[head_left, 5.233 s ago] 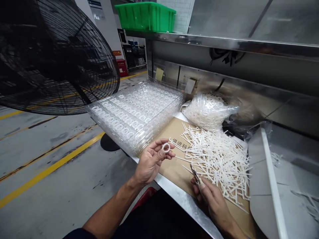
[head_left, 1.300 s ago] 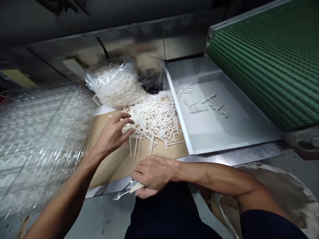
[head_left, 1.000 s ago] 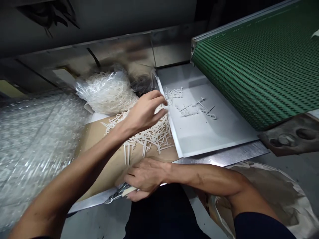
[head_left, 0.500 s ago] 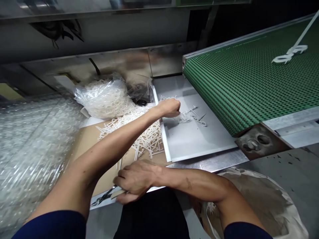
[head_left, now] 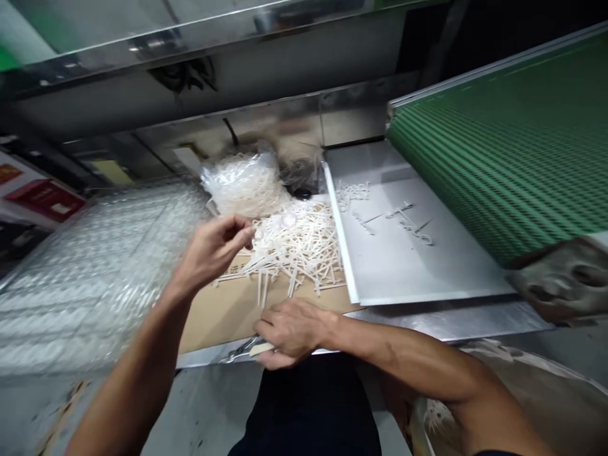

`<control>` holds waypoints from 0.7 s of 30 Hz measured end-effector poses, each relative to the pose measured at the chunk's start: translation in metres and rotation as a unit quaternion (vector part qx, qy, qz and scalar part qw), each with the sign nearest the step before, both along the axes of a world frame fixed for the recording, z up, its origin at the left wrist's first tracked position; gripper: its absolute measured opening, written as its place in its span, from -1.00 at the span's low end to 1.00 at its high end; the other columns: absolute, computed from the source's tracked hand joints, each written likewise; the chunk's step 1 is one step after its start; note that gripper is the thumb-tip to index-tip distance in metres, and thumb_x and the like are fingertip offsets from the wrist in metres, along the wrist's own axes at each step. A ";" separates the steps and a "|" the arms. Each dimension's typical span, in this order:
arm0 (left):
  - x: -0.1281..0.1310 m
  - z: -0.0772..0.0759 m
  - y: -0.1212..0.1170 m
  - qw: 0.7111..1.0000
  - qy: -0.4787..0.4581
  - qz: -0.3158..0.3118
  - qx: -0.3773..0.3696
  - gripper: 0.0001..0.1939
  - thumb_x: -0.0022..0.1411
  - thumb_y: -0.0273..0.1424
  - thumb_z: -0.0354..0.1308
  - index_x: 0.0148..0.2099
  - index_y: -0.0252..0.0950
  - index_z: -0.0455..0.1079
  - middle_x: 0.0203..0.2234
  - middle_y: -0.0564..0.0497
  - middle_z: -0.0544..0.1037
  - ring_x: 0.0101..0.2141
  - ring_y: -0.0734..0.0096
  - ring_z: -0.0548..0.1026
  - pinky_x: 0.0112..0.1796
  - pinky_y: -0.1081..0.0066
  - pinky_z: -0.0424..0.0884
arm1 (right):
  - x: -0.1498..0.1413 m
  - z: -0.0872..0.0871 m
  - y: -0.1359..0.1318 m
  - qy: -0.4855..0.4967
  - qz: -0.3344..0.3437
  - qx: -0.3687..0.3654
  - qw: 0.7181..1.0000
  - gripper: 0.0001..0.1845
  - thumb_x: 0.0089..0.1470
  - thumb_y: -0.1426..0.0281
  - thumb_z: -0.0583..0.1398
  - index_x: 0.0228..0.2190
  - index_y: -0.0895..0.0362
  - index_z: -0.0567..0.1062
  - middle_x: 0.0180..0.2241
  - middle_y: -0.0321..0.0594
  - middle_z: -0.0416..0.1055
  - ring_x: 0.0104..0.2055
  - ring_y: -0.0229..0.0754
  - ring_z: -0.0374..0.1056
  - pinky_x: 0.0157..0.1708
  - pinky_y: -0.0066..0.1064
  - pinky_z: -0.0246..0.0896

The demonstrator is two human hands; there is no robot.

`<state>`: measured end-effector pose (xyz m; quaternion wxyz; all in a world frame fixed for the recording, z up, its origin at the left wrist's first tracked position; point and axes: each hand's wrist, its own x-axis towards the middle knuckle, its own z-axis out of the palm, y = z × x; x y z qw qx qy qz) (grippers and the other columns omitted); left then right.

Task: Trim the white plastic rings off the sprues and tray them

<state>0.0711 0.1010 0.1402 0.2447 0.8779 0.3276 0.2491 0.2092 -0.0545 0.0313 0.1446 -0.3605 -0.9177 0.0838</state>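
Note:
My left hand (head_left: pixel 216 250) is over the left edge of a heap of small white plastic parts (head_left: pixel 304 247). Its fingers are loosely curled, the thumb is apart from them, and I make out nothing between them. A blurred whitish piece (head_left: pixel 287 220) shows over the heap. At the front edge of the bench, my right hand (head_left: pixel 297 332) is wrapped round pliers (head_left: pixel 244 347) with a pale handle, their metal jaws pointing left. Part of the handles is hidden in the palm. Several white plastic parts (head_left: pixel 411 225) lie scattered in the grey tray (head_left: pixel 399 278) to the right.
Behind the heap stands a clear bag (head_left: pixel 244 183) full of white parts. Stacked clear plastic (head_left: pixel 99 272) fills the left side. A green conveyor belt (head_left: pixel 513 145) ends over the tray. Cardboard (head_left: pixel 218 323) lies under the heap; an open sack (head_left: pixel 532 399) is below right.
My left hand has moved left from the tray to the heap, and its fist has loosened. My right hand keeps the pliers. The view has shifted left.

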 end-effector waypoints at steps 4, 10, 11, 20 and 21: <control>-0.093 -0.054 -0.031 0.990 0.086 0.099 0.056 -0.80 0.44 -0.21 0.13 -0.14 -0.24 0.44 -0.33 0.02 0.58 -0.32 0.33 0.53 -0.26 0.34 0.41 | -0.001 -0.004 -0.003 0.013 0.016 0.004 1.000 -0.57 0.35 0.09 0.09 -0.16 0.22 0.50 -0.26 -0.02 0.57 -0.28 -0.01 0.47 -0.34 -0.24 0.33; -0.151 -0.104 -0.067 0.974 0.185 0.095 0.092 -0.88 0.50 -0.35 0.01 -0.07 -0.18 0.37 -0.10 -0.07 0.53 -0.10 0.21 0.54 -0.07 0.23 0.46 | -0.001 -0.009 -0.002 0.007 0.021 -0.004 1.000 -0.64 0.31 0.19 0.12 -0.12 0.24 0.48 -0.25 0.03 0.54 -0.27 0.02 0.43 -0.29 -0.21 0.30; -0.153 -0.107 -0.070 0.974 0.191 0.085 0.083 -0.88 0.49 -0.36 0.01 -0.06 -0.18 0.37 -0.07 -0.08 0.52 -0.08 0.20 0.54 -0.05 0.22 0.46 | -0.001 -0.010 -0.001 0.005 0.020 -0.003 1.000 -0.65 0.30 0.22 0.12 -0.10 0.25 0.49 -0.24 0.03 0.54 -0.26 0.02 0.43 -0.28 -0.21 0.30; -0.144 -0.127 -0.083 0.976 0.152 0.140 0.066 -0.74 0.41 -0.23 0.19 0.05 -0.23 0.38 -0.08 -0.13 0.52 -0.04 0.07 0.50 0.00 0.10 0.45 | 0.005 -0.013 0.004 0.018 0.001 0.043 0.999 -0.65 0.36 0.25 0.05 -0.07 0.24 0.48 -0.31 -0.04 0.52 -0.30 -0.01 0.42 -0.31 -0.24 0.29; -0.142 -0.130 -0.085 0.975 0.144 0.153 0.067 -0.74 0.41 -0.23 0.19 0.05 -0.23 0.39 -0.08 -0.13 0.51 -0.03 0.07 0.50 -0.01 0.10 0.45 | 0.005 -0.013 0.004 0.019 -0.002 0.045 0.999 -0.64 0.36 0.25 0.05 -0.07 0.25 0.48 -0.31 -0.04 0.53 -0.30 0.00 0.43 -0.31 -0.24 0.29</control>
